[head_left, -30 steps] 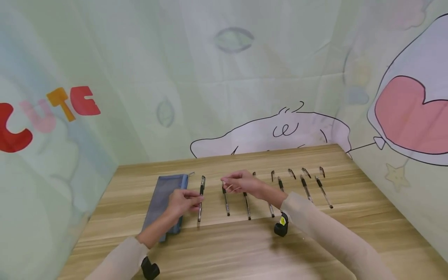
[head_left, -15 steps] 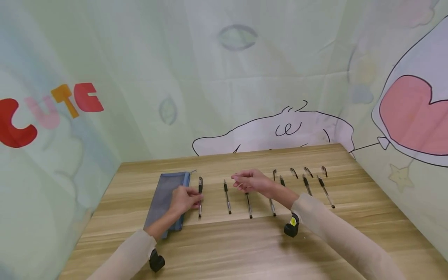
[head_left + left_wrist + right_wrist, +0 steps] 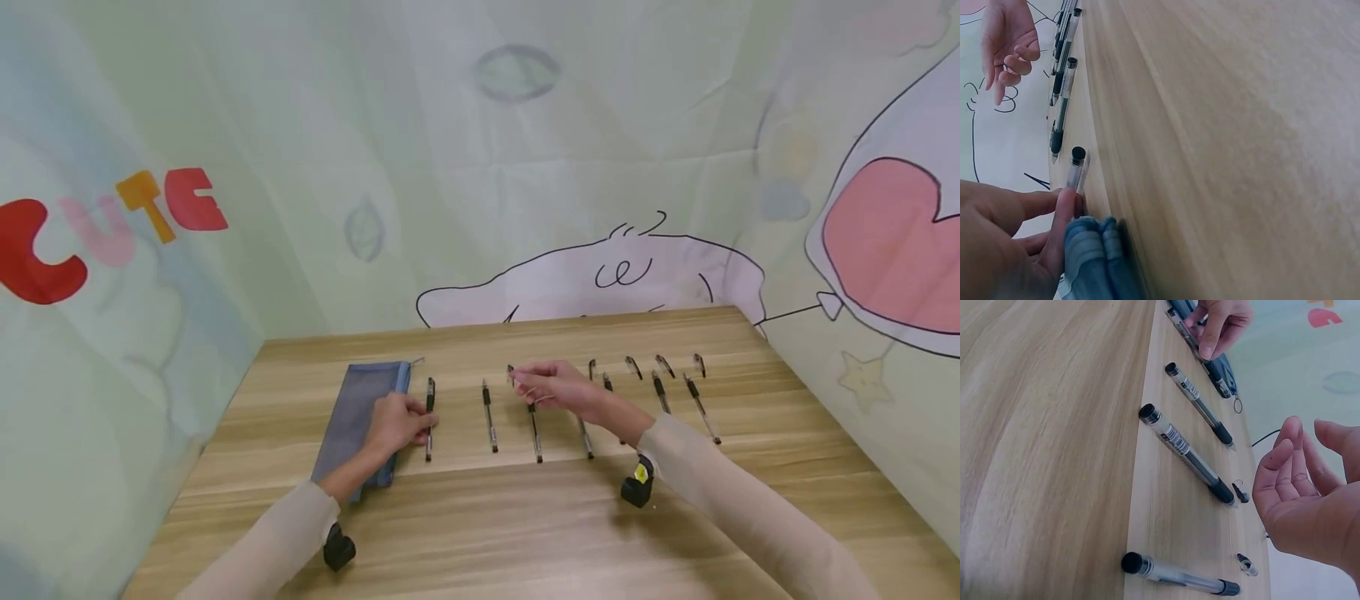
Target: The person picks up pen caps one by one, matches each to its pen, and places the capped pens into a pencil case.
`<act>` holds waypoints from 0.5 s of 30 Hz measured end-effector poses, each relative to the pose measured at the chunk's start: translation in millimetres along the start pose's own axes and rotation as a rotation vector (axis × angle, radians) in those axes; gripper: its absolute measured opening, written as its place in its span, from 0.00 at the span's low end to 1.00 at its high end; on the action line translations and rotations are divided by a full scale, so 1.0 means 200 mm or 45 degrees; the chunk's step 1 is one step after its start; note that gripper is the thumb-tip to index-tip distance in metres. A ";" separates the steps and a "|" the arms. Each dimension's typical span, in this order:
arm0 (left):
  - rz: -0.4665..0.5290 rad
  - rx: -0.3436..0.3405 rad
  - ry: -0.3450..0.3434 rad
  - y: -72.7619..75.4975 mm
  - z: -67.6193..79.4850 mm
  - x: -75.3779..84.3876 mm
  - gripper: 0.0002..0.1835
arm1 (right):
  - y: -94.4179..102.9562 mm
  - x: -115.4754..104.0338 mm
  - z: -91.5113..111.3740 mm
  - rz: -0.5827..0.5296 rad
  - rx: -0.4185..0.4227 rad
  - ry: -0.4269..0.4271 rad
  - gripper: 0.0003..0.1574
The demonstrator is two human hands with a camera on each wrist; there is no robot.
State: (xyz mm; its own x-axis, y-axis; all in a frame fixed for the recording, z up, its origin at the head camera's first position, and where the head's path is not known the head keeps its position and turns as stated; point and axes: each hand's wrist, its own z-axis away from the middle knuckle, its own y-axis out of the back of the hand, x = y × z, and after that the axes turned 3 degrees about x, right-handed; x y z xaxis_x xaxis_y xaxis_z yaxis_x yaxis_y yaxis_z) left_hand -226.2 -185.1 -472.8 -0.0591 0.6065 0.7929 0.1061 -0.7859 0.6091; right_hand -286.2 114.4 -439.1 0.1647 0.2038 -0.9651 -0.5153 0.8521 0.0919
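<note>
My left hand [image 3: 392, 422] pinches a capped black gel pen [image 3: 431, 397] by its clear barrel, just right of a blue-grey zip pencil case [image 3: 347, 421]. The pen's black end plug shows past the fingers in the left wrist view. Over the row of pens, my right hand [image 3: 1310, 509] has its thumb and fingers loosely bent and apart, with nothing between them. Near its fingertips a small black pen cap [image 3: 511, 373] lies on the table. Left of that cap is an uncapped pen [image 3: 489, 417]; another uncapped pen [image 3: 536, 437] lies partly under the right hand.
Several more uncapped pens continue to the right, among them the far-right pen [image 3: 702, 408]. Their loose caps [image 3: 633, 367] lie in a row behind them. The wooden table [image 3: 510, 525] meets a printed cloth wall [image 3: 337, 292] at the back and sides.
My right hand has moved right, away from the tip of the second pen, uncovering the cap there. The left hand stays on its pen. The head view has shifted slightly.
</note>
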 end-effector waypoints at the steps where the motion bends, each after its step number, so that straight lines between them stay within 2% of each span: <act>1: -0.012 0.004 -0.008 0.00 0.00 0.00 0.07 | 0.00 0.00 0.00 -0.010 0.004 0.002 0.31; 10: -0.128 0.033 -0.131 0.04 0.00 0.02 0.09 | 0.03 0.00 0.03 -0.043 0.010 -0.011 0.28; 15: -0.120 0.040 -0.171 0.05 0.00 0.07 0.10 | 0.05 0.01 0.04 -0.006 0.036 -0.027 0.26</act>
State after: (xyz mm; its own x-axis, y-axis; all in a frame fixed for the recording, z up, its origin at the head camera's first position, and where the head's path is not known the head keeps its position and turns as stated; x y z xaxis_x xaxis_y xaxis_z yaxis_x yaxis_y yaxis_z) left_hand -225.1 -183.8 -455.9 0.0625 0.6894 0.7217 0.1378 -0.7221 0.6779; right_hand -284.3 128.1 -438.8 0.1850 0.2100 -0.9600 -0.4906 0.8662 0.0949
